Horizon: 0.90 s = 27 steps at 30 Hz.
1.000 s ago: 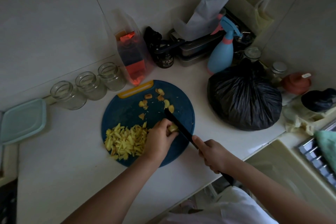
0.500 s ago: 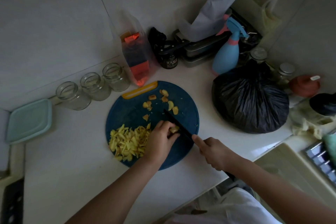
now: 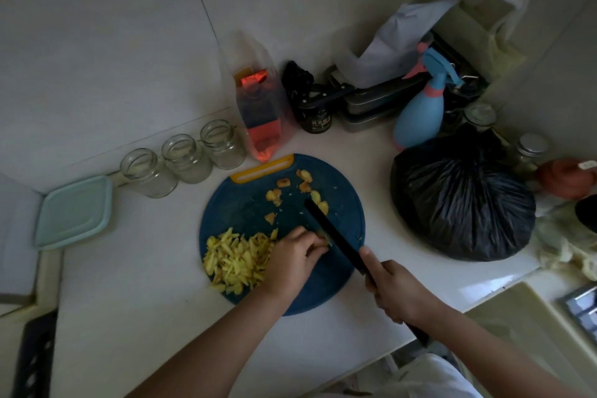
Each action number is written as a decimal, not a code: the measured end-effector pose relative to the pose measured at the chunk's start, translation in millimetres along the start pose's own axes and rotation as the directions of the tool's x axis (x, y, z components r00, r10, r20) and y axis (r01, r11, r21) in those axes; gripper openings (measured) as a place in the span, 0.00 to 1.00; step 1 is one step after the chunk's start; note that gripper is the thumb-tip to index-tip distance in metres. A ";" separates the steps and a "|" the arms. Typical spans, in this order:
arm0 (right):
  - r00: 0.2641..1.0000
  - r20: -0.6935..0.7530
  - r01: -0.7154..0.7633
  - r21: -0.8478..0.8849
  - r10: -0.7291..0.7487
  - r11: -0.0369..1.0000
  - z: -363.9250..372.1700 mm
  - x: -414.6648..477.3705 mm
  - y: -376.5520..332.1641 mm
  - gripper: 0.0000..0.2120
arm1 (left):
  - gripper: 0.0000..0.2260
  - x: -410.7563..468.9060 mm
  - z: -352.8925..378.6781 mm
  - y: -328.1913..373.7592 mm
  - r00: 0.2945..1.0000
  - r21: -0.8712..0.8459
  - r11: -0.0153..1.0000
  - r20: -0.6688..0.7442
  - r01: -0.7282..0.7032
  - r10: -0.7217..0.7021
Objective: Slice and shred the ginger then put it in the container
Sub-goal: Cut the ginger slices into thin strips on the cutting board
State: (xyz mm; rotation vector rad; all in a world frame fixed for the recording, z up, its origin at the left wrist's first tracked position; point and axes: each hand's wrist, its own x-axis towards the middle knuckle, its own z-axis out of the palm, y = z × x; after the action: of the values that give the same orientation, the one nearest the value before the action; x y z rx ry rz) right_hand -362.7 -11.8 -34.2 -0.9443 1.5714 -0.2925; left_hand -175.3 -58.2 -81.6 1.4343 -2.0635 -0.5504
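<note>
Head view, looking down on a white desk (image 3: pixel 129 284) in dim light.

Near the middle: round blue cutting board (image 3: pixel 245 203) with a yellow handle slot at its far edge.

On the board's left part: heap of shredded ginger (image 3: pixel 239 258), pale yellow sticks, touching the left hand's heel.

On the board's far part: several loose ginger slices (image 3: pixel 303 186), scattered, apart from the heap.

Left hand (image 3: pixel 290 263): reaching in from below, fingers (image 3: pixel 315 245) curled and pinching a small ginger piece (image 3: pixel 324 239) down against the board, right beside the blade. Piece mostly hidden; shape not readable.

Right hand (image 3: pixel 397 294): clenched round the handle of a black knife (image 3: pixel 332 233), index finger laid along the spine. Blade slanting across the board's right half, tip among the far slices. Cannot tell whether the edge touches the board.

At the desk's left edge, well apart from the board: teal container (image 3: pixel 72 213), lid on, no ginger visible in it.

Along the back wall: three empty glass jars (image 3: pixel 187 158) in a row, then an orange-red packet (image 3: pixel 261 119) in clear wrap and a small black jar (image 3: pixel 315 116).

Right of the board: full black plastic bag (image 3: pixel 458 203); behind it a blue spray bottle (image 3: pixel 420 116).
</note>
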 end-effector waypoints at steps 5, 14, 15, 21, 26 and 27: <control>0.997 0.072 0.017 -0.003 -0.017 1.000 -3.2 -0.7 -4.8 0.30 | 0.08 -0.1 0.0 -2.5 1.000 -0.008 1.000 -0.015 -0.011 0.011; 0.989 0.141 -0.040 0.014 0.038 0.999 -3.1 4.0 -8.1 0.29 | 0.08 -2.1 4.2 -5.5 0.998 -0.022 0.999 -0.065 -0.027 0.025; 0.986 0.159 -0.059 0.026 0.055 0.998 -4.5 4.7 -8.9 0.30 | 0.08 -2.6 4.8 -5.7 0.997 -0.028 0.999 -0.072 -0.031 0.029; 0.964 0.231 -0.143 0.029 0.132 0.989 -11.7 10.5 -10.7 0.31 | 0.09 -4.3 7.4 -5.5 0.997 -0.034 0.999 -0.073 -0.037 0.035; 0.965 0.212 -0.152 -0.026 0.155 0.988 -10.4 14.7 -16.2 0.31 | 0.09 -5.0 8.0 -7.3 0.996 -0.056 0.998 -0.085 -0.030 0.025; 0.967 0.200 -0.151 -0.050 0.158 0.987 -8.6 16.0 -17.6 0.31 | 0.09 -5.4 8.1 -7.6 0.996 -0.057 0.998 -0.092 -0.022 0.016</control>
State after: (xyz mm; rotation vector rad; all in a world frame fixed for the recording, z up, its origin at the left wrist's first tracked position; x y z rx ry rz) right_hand -362.7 -36.9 -31.8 -0.8447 1.4545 -0.0568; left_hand -173.7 -55.6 -93.6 1.3795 -1.9715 -0.5226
